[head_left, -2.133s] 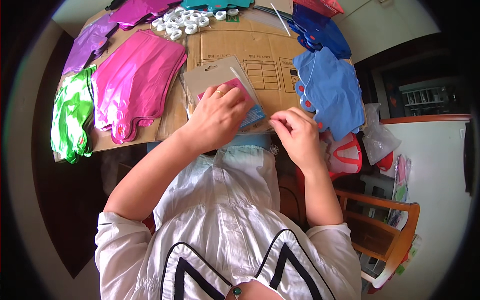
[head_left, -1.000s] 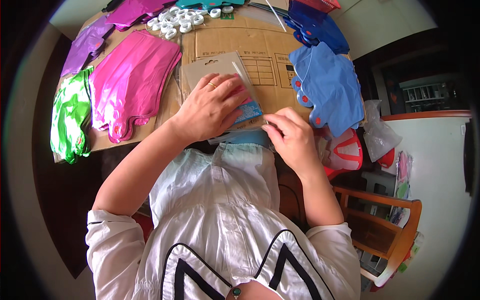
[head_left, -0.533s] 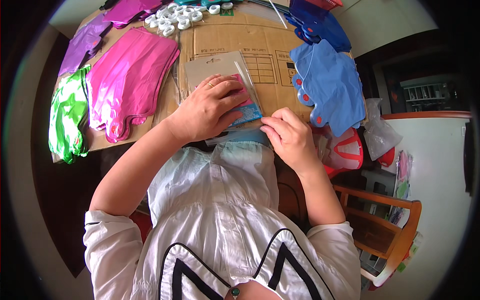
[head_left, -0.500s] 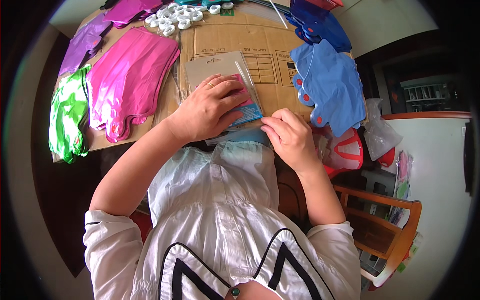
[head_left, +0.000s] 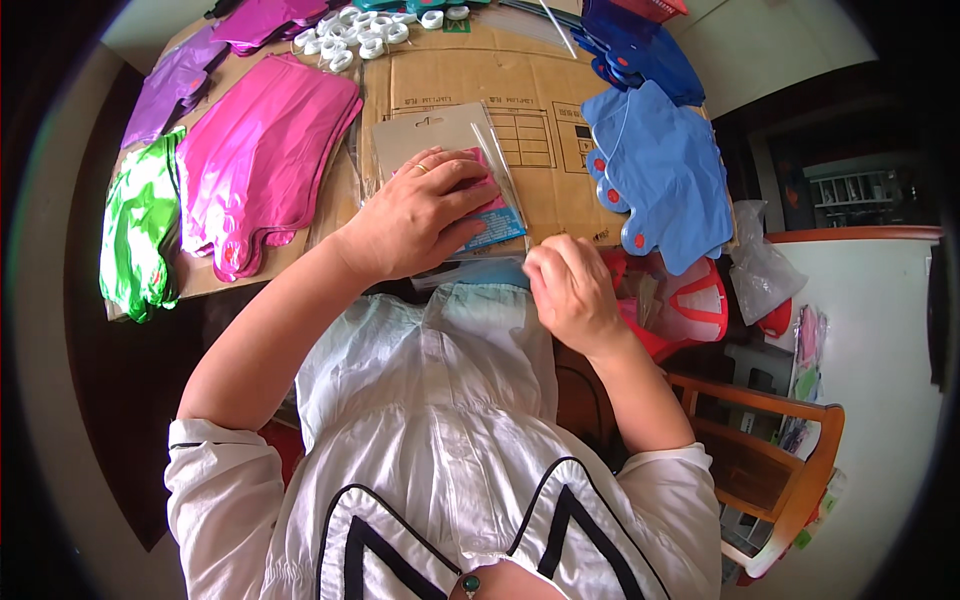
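Note:
A grey backing card [head_left: 405, 135] with a hang hole sits in a clear plastic bag, with a pink and blue packet [head_left: 496, 228] showing on it. My left hand [head_left: 425, 215] lies across this package, fingers spread over its front, pressing it to the cardboard. Just off the package's near right corner, my right hand [head_left: 575, 295] is closed in a pinch. Whatever is between those fingertips is hidden. Clear plastic [head_left: 470, 272] hangs over the table edge below the package.
Stacks of shiny magenta foil pieces [head_left: 265, 160], green foil pieces [head_left: 140, 230] and purple ones [head_left: 170, 85] lie left. Blue foil pieces [head_left: 665, 170] lie right. White ribbon rolls [head_left: 340, 40] sit at the back. A red basket [head_left: 695, 305] and wooden chair [head_left: 760, 460] stand right.
My right hand has moved slightly away from the package's corner, toward the right and toward me, with its fingers curled more. My left hand has stayed on the package.

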